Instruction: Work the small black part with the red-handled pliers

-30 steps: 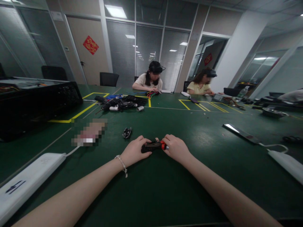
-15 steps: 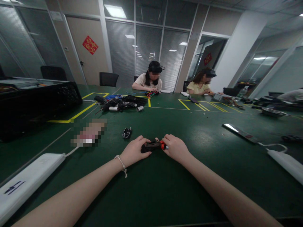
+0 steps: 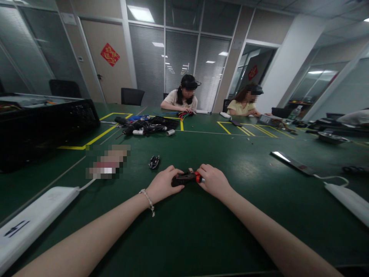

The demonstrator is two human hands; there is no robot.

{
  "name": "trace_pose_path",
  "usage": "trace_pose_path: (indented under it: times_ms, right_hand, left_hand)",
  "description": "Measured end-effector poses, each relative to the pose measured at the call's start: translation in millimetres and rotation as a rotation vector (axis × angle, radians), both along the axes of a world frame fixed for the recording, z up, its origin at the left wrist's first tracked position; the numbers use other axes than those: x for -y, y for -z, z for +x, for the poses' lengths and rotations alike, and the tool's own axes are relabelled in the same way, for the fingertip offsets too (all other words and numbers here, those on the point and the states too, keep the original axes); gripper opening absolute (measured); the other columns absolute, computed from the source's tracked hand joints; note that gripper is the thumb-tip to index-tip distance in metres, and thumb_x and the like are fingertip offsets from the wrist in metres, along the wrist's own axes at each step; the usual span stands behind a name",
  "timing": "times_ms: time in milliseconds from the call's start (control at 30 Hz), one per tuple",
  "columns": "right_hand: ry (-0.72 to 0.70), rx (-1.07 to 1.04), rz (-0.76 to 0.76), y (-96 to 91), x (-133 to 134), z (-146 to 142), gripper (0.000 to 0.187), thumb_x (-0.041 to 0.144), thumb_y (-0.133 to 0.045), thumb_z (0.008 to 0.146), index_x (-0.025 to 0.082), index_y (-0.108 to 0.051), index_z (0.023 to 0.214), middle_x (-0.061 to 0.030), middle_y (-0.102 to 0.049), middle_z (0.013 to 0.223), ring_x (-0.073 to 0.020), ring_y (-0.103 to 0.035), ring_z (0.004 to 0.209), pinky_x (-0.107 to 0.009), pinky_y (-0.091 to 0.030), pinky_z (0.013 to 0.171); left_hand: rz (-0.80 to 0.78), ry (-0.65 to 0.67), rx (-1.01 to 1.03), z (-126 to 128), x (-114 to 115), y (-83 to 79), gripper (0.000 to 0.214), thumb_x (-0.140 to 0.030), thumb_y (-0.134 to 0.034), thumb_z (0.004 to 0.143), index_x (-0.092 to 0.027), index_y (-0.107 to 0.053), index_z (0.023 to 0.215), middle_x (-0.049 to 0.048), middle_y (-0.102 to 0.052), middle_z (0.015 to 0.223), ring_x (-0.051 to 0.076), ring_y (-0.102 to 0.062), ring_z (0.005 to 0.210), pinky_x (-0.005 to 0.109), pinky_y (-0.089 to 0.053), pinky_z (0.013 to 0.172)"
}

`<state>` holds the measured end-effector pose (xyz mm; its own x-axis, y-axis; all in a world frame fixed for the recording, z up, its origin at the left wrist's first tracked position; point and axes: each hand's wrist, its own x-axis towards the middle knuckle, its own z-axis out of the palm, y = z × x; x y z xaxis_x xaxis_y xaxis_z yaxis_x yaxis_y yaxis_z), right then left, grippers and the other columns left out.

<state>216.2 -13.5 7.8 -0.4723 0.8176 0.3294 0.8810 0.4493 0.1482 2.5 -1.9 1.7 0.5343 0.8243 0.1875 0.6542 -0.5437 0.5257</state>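
Unmoved black part [image 3: 186, 178] between hands [image 3: 163, 184] [image 3: 215, 181]

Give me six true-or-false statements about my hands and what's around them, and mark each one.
1. The left hand holds a dark object. True.
2. The right hand holds the red part. True.
3. The table is white. False: the table is green.
4. A bracelet circles the right wrist. False: the bracelet is around the left wrist.
5. The white case at far left bears dark marks. True.
6. Coloured wires lie beside the left hand. False: the coloured wires are across the table, by a co-worker.
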Motion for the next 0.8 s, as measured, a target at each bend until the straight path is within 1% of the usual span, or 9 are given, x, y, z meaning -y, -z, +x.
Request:
trace_pose_path:
  times_ms: [100, 433, 800]
  right_hand:
    - [0.001, -0.004, 0.001, -0.5, 0.7, -0.1, 0.018, 0.023, -0.054, 0.071, 0.016, -0.058, 0.087, -0.0050, -0.057, 0.088, -0.0145, -0.051, 0.075, -0.024, -0.043, 0.065]
    - [0.006, 0.015, -0.022, -3.0, 0.8, -1.6, 0.018, 0.024, -0.053, 0.071, 0.015, -0.059, 0.086, -0.0060, -0.057, 0.088, -0.0154, -0.051, 0.076, -0.024, -0.042, 0.066]
    - [0.000, -0.004, -0.018, -2.5, 0.4, -0.1, 0.018, 0.023, -0.053, 0.071, 0.015, -0.059, 0.087, -0.0061, -0.057, 0.087, -0.0146, -0.051, 0.075, -0.024, -0.043, 0.065]
  left_hand:
    - [-0.007, -0.005, -0.004, -0.5, 0.0, -0.8, 0.038, -0.040, -0.058, 0.070, -0.024, -0.052, 0.105, 0.0007, -0.049, 0.095, 0.015, -0.054, 0.076, 0.026, -0.045, 0.065]
    - [0.035, 0.011, -0.006, 0.2, -1.9, 2.9, 0.038, -0.038, -0.059, 0.070, -0.024, -0.051, 0.105, 0.0011, -0.049, 0.094, 0.016, -0.053, 0.078, 0.027, -0.043, 0.067]
    - [0.025, 0.009, -0.003, -0.8, -1.9, 3.1, 0.039, -0.039, -0.059, 0.070, -0.024, -0.051, 0.105, 0.0008, -0.049, 0.094, 0.015, -0.053, 0.076, 0.026, -0.043, 0.066]
